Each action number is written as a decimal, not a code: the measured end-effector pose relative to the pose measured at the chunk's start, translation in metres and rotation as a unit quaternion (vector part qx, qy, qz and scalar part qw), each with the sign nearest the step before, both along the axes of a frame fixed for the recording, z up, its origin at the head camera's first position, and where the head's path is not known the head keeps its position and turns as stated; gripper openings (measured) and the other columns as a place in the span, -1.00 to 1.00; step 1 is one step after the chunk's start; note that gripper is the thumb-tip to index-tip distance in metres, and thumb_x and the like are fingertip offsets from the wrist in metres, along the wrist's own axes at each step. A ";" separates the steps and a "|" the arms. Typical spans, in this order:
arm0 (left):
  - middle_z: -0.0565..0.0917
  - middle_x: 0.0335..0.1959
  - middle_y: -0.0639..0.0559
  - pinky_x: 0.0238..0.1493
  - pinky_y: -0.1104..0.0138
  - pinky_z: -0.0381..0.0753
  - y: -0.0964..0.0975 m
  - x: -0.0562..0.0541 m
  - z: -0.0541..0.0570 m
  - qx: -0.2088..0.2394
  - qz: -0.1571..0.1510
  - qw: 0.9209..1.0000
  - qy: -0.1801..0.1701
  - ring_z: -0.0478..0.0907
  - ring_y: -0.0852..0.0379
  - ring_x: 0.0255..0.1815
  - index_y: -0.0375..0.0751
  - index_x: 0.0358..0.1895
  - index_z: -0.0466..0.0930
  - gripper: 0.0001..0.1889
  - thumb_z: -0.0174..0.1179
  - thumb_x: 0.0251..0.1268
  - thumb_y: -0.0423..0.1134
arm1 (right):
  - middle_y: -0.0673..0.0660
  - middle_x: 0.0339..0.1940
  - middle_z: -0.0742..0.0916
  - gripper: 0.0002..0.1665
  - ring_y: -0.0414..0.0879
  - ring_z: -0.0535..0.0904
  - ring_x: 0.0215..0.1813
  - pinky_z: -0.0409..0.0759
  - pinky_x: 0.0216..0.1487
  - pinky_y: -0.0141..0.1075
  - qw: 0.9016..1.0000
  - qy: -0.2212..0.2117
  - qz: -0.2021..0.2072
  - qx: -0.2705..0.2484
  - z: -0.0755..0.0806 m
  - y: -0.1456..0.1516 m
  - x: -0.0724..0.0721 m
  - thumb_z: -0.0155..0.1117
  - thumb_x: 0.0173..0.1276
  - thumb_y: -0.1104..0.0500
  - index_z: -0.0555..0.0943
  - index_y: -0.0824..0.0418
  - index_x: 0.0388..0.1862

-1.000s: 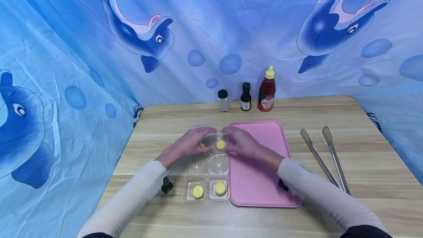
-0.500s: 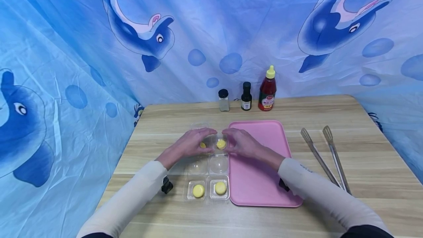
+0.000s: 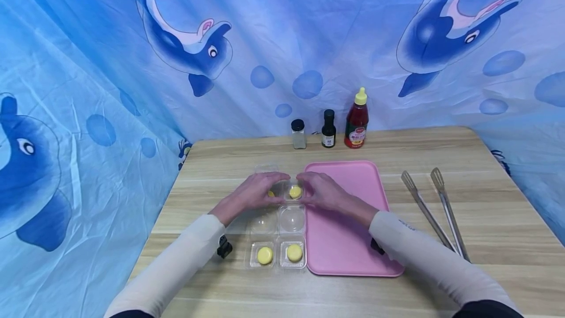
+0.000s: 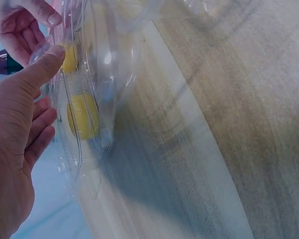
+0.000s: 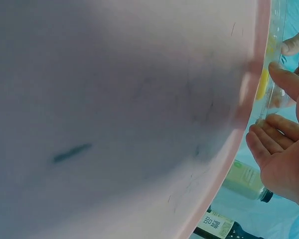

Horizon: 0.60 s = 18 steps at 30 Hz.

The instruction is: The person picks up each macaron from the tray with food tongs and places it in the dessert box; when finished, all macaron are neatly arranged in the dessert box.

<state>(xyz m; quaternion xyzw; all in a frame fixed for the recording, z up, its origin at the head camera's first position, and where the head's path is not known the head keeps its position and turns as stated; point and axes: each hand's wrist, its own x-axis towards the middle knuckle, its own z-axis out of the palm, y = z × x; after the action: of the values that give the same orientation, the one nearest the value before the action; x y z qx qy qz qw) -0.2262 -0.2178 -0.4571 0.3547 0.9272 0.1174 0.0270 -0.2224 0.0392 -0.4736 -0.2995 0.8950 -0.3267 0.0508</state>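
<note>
In the head view, my left hand (image 3: 256, 190) and right hand (image 3: 325, 191) hold a clear plastic box (image 3: 293, 184) from its two sides. Their thumbs lie along its near edge, and the fingers curl round the far edge. Inside is a yellow round cake (image 3: 295, 192), macaron-like; another beside it is partly hidden by my left hand. The left wrist view has my left hand (image 4: 20, 119) with its thumb on the plastic and a yellow cake (image 4: 83, 117) within. From the right wrist, my right hand (image 5: 284, 134) touches the box's edge.
Nearer stands a second clear box (image 3: 279, 259), lid open, with two yellow cakes. A pink tray (image 3: 348, 220) adjoins on the right, then metal tongs (image 3: 439, 210). At the back are a black-capped jar (image 3: 298, 135), a dark bottle (image 3: 328, 131) and a red sauce bottle (image 3: 356, 124).
Both hands stay at the far box with almost no motion. The rest of the table looks the same.
</note>
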 end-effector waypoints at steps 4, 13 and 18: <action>0.65 0.38 -0.07 0.38 0.02 0.61 0.001 -0.001 0.000 -0.004 0.000 1.000 -0.001 0.65 -0.04 0.30 -0.08 0.48 0.51 -0.22 0.54 0.25 0.10 | 0.00 -0.17 0.72 -0.43 -0.14 0.58 -0.15 0.66 -0.03 -0.19 1.000 0.004 0.003 0.006 0.000 -0.001 -0.002 0.74 0.13 0.16 0.70 0.18 0.10; 0.62 0.40 -0.09 0.41 0.02 0.58 0.003 0.000 0.006 -0.009 -0.004 1.000 -0.008 0.61 -0.07 0.34 -0.12 0.49 0.50 -0.23 0.51 0.29 0.10 | 0.08 0.04 0.75 -0.17 -0.10 0.64 -0.02 0.70 0.16 -0.14 1.000 -0.017 -0.009 0.025 0.005 -0.001 0.000 0.72 0.17 0.13 0.58 0.28 0.40; 0.60 0.43 -0.09 0.44 0.00 0.55 0.002 0.000 0.008 -0.008 -0.002 1.000 -0.010 0.58 -0.08 0.38 -0.12 0.50 0.48 -0.22 0.52 0.29 0.10 | 0.08 -0.01 0.73 -0.18 -0.09 0.63 -0.08 0.71 0.09 -0.14 1.000 -0.015 -0.005 0.027 0.008 -0.001 0.000 0.71 0.17 0.13 0.58 0.29 0.38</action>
<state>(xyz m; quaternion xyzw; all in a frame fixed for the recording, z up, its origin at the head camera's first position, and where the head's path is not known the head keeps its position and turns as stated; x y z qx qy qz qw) -0.2266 -0.2153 -0.4486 0.3552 0.9270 0.1140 0.0397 -0.2220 0.0379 -0.4653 -0.2884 0.9043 -0.3067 0.0705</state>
